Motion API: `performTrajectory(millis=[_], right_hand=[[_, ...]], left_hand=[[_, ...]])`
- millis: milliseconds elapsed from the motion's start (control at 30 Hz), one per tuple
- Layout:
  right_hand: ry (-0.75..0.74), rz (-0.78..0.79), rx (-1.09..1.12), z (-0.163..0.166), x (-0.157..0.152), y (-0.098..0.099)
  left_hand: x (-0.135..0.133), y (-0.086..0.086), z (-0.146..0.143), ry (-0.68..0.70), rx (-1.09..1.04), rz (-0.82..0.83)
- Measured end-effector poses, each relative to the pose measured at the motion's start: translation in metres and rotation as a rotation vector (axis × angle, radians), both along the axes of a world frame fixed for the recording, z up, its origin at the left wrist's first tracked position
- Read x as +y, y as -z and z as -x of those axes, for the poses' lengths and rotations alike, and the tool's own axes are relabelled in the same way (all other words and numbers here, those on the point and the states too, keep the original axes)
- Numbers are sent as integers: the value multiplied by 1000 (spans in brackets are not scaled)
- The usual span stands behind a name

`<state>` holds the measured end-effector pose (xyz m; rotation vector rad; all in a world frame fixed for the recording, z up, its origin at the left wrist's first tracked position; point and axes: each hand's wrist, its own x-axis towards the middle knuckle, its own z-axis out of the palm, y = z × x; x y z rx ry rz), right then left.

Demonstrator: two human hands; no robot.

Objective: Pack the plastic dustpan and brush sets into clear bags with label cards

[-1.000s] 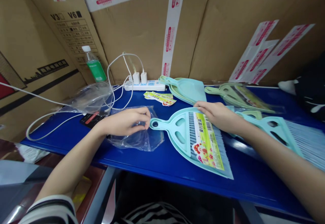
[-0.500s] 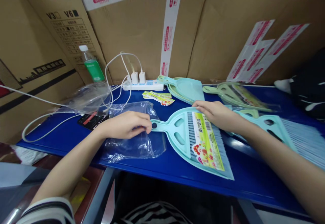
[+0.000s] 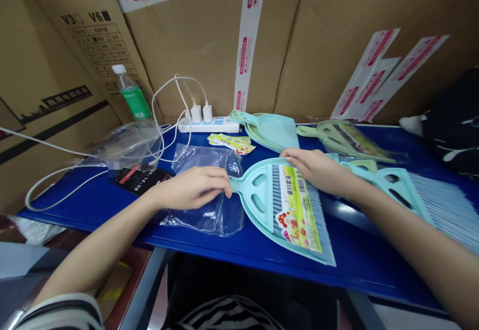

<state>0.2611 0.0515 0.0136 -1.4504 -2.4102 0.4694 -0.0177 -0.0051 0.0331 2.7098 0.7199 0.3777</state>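
The left hand [image 3: 198,187] now covers the handle [image 3: 236,184] hole; I read fingers curled on it, pressure untellable. Right hand [image 3: 312,169] holds the upper rim. Dustpan set [image 3: 286,207], toward 5 o'clock, seems better steadied. Bag [image 3: 222,215]: 7 o'clock.

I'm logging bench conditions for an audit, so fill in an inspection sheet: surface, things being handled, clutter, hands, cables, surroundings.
Surface: blue tabletop, glossy.
Things handled: turquoise dustpan-and-brush set, bearing a printed label; handle end hidden by fingers.
Clutter: clear plastic bag near the left hand, phone, bottle, loose printed cards, stacked dustpans behind.
Left hand: at the handle; grip unclear.
Right hand: on the set's far edge.
Cables: white cables loop loosely near the power strip.
Surroundings: taped cardboard behind; dark fabric at right.
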Motion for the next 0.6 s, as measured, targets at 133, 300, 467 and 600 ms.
performTrajectory(millis=[133, 300, 467, 600], right_hand=[[58, -10, 31, -1, 3, 0], [17, -12, 60, 3, -1, 0], [-60, -3, 82, 9, -6, 3], [-141, 26, 102, 10, -6, 6]], left_hand=[[1, -1, 0, 14, 5, 19], [1, 0, 0, 10, -19, 16], [0, 1, 0, 13, -65, -27], [2, 3, -1, -14, -72, -108]])
